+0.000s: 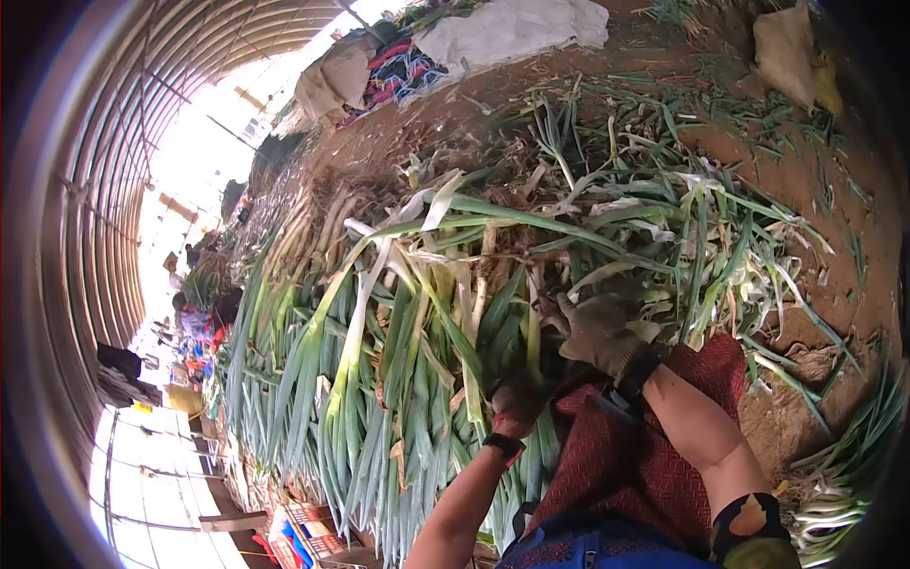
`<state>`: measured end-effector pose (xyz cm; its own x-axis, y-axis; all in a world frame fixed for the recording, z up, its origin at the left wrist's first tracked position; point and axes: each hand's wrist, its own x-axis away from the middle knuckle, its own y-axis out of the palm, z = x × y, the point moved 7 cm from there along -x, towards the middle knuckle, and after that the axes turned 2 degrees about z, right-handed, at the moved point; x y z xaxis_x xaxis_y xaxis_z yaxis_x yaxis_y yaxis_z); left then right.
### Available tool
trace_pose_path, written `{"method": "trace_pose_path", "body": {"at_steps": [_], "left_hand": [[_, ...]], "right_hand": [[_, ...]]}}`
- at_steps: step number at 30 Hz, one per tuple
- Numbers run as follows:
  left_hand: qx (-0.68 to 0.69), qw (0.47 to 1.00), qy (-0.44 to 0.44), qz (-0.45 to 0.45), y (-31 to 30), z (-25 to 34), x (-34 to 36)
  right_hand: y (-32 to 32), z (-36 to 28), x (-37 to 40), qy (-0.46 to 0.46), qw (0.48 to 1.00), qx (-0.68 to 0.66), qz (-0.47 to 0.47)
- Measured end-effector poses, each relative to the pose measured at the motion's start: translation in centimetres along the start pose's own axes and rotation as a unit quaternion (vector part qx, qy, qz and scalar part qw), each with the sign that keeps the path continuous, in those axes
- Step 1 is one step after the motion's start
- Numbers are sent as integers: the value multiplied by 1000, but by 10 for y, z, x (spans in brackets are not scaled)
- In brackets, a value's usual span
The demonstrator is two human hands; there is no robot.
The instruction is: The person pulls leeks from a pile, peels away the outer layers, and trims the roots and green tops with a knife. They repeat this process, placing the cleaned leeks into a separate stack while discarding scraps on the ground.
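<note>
A large heap of long green onions (pixel 355 389) lies in front of me, white ends away from me and green leaves toward me. My left hand (pixel 518 403), low in the heap and partly in shadow, is closed round the lower part of an upright onion stalk (pixel 534 332). Just right of that stalk's upper part is my right hand (pixel 607 334), in a pale work glove, its fingers spread. Whether its fingertips touch the stalk is unclear. Loose leaves and peeled skins (pixel 701 223) lie beyond my right hand.
A dark red cloth (pixel 616 446) covers my lap. White sheeting (pixel 517 33) and a sack (pixel 332 83) lie at the back, another sack (pixel 785 52) at far right. More onions (pixel 834 503) are at lower right. Crates (pixel 308 531) stand lower left; people are far left.
</note>
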<state>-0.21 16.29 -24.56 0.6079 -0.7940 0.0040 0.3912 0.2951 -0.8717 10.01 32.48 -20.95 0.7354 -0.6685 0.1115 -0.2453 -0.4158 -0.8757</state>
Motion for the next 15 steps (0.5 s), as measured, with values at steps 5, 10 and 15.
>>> {"method": "trace_pose_path", "body": {"at_steps": [5, 10, 15], "left_hand": [[-40, 998, 22, 33, 11, -10, -7], [-66, 980, -11, -187, 44, -76, -30], [82, 972, 11, -220, 7, -85, -29]], "right_hand": [[1, 24, 0, -30, 995, -20, 88], [-15, 19, 18, -21, 997, -18, 73], [-53, 7, 48, -27, 988, -147, 32]]}}
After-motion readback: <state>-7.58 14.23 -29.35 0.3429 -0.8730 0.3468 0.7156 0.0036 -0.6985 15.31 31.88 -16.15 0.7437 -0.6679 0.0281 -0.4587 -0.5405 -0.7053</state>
